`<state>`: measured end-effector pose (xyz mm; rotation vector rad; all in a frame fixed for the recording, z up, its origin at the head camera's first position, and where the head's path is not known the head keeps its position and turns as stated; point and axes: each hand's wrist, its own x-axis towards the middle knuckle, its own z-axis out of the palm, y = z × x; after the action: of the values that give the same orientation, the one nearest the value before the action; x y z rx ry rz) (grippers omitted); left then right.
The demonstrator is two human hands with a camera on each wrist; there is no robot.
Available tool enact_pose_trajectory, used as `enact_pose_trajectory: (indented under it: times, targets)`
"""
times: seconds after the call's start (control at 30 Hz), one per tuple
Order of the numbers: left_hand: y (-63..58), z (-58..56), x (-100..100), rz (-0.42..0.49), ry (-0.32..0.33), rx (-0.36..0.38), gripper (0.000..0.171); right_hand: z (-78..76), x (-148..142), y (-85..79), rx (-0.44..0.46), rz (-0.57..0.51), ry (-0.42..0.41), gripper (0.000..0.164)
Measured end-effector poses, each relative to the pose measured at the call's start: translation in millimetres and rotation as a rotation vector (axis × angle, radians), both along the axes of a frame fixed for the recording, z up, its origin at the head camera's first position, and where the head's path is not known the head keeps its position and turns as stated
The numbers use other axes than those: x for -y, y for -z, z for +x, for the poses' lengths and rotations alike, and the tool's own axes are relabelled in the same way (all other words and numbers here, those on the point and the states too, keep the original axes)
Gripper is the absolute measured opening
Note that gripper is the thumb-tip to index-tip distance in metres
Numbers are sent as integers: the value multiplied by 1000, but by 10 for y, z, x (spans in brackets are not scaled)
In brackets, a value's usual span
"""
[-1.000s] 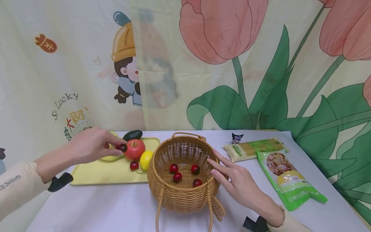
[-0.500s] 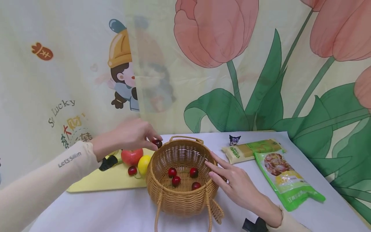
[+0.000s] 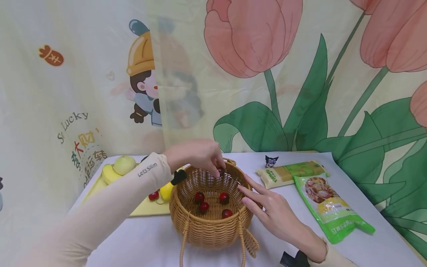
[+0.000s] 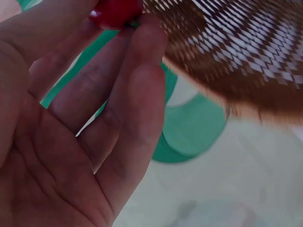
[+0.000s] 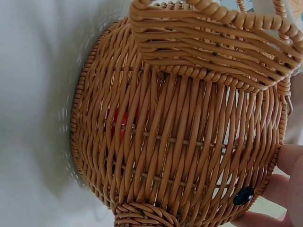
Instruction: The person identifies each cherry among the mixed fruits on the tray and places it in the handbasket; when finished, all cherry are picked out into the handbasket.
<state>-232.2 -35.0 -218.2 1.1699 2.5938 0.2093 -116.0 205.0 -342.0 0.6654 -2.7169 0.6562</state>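
Observation:
My left hand (image 3: pixel 200 155) reaches over the back rim of a round wicker basket (image 3: pixel 213 231) and pinches a dark red cherry (image 4: pixel 116 12) between thumb and fingertips. In the left wrist view, the woven wall lies right beside those fingertips. Several red cherries (image 3: pixel 204 207) lie on the basket floor. My right hand (image 3: pixel 278 213) rests its extended fingers on the right side of the rim. The right wrist view shows its fingers (image 5: pixel 277 189) at the edge, near a black bead eye (image 5: pixel 243 196) on the weave; red shows through the wall.
Left of the basket, a yellow tray (image 3: pixel 150 210) carries a banana (image 3: pixel 109 175), a pale green round fruit (image 3: pixel 124 165), a lemon (image 3: pixel 166 191) and another cherry (image 3: pixel 154 195). At right lie a tan packet (image 3: pixel 293 172), a green food bag (image 3: pixel 333 209) and a small dark figurine (image 3: pixel 271 161).
My left hand has carried the cherry rightward from the tray, past the basket's left rim and over its opening. The right hand has stayed on the rim.

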Motion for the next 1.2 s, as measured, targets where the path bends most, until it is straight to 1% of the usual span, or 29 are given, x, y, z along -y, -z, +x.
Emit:
enact_pose_trajectory:
  times: [0.13, 0.3, 0.5, 0.6, 0.73, 0.83, 1.03, 1.2]
  targets:
    - [155, -23, -156, -4, 2, 3, 31, -4, -2, -6, 16, -19, -7, 40]
    - [376, -64, -265, 20, 3, -19, 29, -4, -5, -1, 12, -28, -11, 40]
    - [609, -81, -287, 36, -14, -35, 30, -6, -2, 0, -7, -5, -8, 39]
    - [686, -92, -260, 46, -22, -50, 31, -6, -1, -4, -17, -1, -11, 39]
    - [707, -85, -224, 63, -11, -49, 30, -7, -1, -6, -32, 6, -8, 38]
    - [702, -64, -206, 52, 1, -41, 29, -7, -5, -5, -32, 6, -6, 38]
    - [704, -39, -184, 18, -9, -70, 27, -10, -14, 5, -29, -5, -10, 37]
    - [709, -33, -173, 15, -21, -78, 28, -15, -12, 10, -31, 4, -9, 38]
